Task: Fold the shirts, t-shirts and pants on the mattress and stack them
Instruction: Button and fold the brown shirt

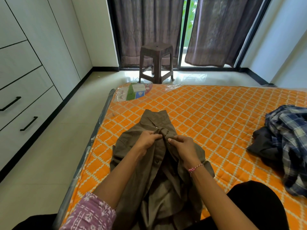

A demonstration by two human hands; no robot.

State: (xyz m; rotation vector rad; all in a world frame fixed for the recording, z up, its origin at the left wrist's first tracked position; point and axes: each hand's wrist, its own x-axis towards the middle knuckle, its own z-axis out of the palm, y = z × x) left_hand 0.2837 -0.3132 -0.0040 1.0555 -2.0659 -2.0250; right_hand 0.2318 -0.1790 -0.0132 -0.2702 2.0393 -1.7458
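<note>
1. Brown shirt (159, 163): lies lengthwise at lower centre of the frame on the orange mattress (216, 117), collar end toward the upper centre, the front bunched and lifted where the hands meet; its lower part runs out of the bottom edge.
2. Left hand (147, 141): at centre, fingers curled, pinching a raised fold of the shirt's front edge. A purple patterned sleeve (89, 213) shows at lower left.
3. Right hand (182, 145): just right of the left hand, thumb and fingers curled round the opposite front edge of the shirt, close to a button. A pink and white thread bracelet (195, 168) circles the wrist.
4. Checked shirt (289, 140): blue and white, crumpled at the right edge of the frame, resting partly on a dark garment (264, 146); both lie on the mattress, well apart from the brown shirt.
5. Label (134, 92): under clear plastic wrap at the mattress's far left corner.
6. Stool (156, 62): dark brown plastic, on the floor at upper centre, before the curtains (216, 30).
7. Drawers (25, 103): white with black handles, along the left side of the frame.
</note>
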